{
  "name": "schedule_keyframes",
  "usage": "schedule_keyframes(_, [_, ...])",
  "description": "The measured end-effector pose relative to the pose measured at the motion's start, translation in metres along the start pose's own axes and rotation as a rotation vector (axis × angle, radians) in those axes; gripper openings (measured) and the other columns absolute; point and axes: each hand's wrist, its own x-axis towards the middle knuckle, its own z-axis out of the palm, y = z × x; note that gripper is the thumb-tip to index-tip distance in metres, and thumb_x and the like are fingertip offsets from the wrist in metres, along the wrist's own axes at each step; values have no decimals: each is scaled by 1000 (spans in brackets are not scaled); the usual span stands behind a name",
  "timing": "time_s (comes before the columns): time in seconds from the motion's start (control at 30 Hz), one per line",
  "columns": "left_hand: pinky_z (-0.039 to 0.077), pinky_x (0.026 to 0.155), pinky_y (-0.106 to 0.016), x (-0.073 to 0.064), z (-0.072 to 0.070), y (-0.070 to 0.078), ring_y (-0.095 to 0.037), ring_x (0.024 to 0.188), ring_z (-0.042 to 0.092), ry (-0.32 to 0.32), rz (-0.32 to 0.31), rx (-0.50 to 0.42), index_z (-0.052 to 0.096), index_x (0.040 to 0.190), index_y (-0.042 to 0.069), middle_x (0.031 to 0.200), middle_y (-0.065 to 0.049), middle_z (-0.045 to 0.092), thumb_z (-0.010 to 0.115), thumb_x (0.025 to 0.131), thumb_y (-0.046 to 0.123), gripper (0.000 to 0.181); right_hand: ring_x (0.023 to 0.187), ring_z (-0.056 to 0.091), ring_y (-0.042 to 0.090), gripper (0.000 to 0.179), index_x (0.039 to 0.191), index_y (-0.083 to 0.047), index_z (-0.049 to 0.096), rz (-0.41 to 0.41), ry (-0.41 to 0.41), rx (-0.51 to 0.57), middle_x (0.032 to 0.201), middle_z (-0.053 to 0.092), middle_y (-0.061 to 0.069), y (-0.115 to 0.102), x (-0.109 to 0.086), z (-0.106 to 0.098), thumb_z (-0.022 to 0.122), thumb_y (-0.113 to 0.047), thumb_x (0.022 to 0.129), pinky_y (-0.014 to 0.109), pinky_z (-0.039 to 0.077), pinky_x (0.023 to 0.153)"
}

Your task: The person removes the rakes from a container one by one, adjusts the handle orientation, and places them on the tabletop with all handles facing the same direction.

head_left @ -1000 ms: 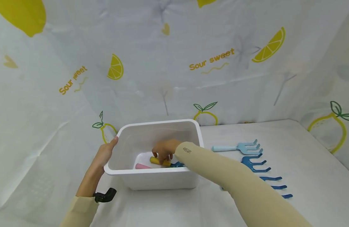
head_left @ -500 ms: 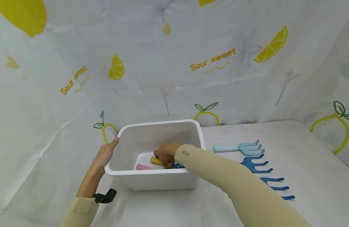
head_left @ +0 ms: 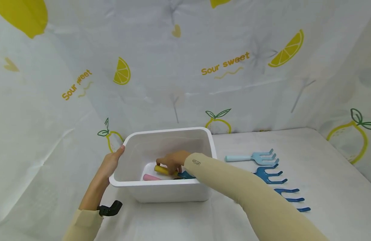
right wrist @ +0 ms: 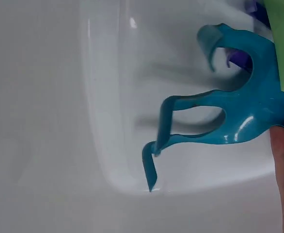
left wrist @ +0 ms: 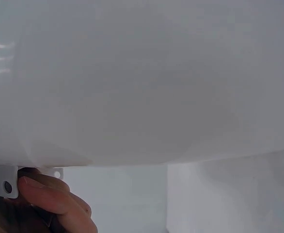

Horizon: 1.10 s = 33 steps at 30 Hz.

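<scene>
My left hand (head_left: pixel 109 164) grips the left rim of a white plastic tub (head_left: pixel 155 183), thumb on top; in the left wrist view fingers (left wrist: pixel 55 196) curl under its edge. Inside the tub, my right hand (head_left: pixel 172 160) holds a hand rake (head_left: pixel 164 170) by its yellow handle. The right wrist view shows the teal rake head (right wrist: pixel 251 107), its bent tines above the tub floor with shadows beneath. A pink handle (head_left: pixel 151 177) lies nearer the tub's front wall. Something purple (right wrist: pixel 240 59) shows behind the rake head; its kind is hidden.
On the white-covered table right of the tub lie a light blue hand rake (head_left: pixel 262 158), a dark blue one (head_left: pixel 266 174) and another blue one (head_left: pixel 289 194), partly behind my right sleeve (head_left: pixel 248 187). A lemon-printed sheet (head_left: pixel 161 67) hangs behind.
The yellow-handled rake has shifted slightly left and its handle end sits a little higher, moving with my right hand. My left hand keeps its place on the rim.
</scene>
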Motion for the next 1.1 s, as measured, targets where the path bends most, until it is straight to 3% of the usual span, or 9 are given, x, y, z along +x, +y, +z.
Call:
schedule_keyframes(0.2, [63, 75, -34, -2, 0, -3, -18, 98, 75, 7, -11, 0, 44, 152, -3, 139, -28, 62, 32, 107, 63, 80, 92, 62, 20, 58, 139, -35, 48, -86, 36, -60, 112, 56, 3, -3, 5, -3, 71, -6, 95, 31, 62, 72])
schedule_keyframes(0.43, [62, 76, -31, -4, 1, -3, -18, 100, 75, 19, -7, -6, 45, 151, -2, 141, -27, 62, 32, 107, 63, 80, 80, 61, 19, 58, 142, -32, 49, -193, 156, -180, 112, 59, 3, -5, 3, -11, 70, -6, 95, 28, 59, 68])
schedule_keyframes(0.6, [61, 75, -29, -3, 1, -1, -14, 97, 73, 15, -2, -7, 44, 152, -2, 142, -27, 61, 34, 107, 64, 80, 88, 60, 18, 61, 146, -29, 50, -290, 247, -256, 112, 63, 3, -6, 2, -18, 73, -7, 94, 22, 54, 72])
schedule_keyframes(0.87, [62, 73, -31, -1, 1, 2, -19, 99, 75, 13, 21, 24, 45, 151, -2, 139, -28, 62, 32, 107, 64, 80, 97, 61, 17, 60, 146, -29, 51, -320, 259, -250, 118, 66, 5, -4, 1, -28, 70, -6, 95, 21, 55, 76])
schedule_keyframes(1.1, [62, 74, -30, -3, 1, 4, -14, 95, 74, 23, 18, 13, 46, 151, 0, 137, -26, 64, 33, 107, 64, 79, 92, 65, 20, 60, 148, -31, 49, -322, 205, -123, 121, 68, 13, -5, -3, -36, 68, -7, 96, 23, 58, 71])
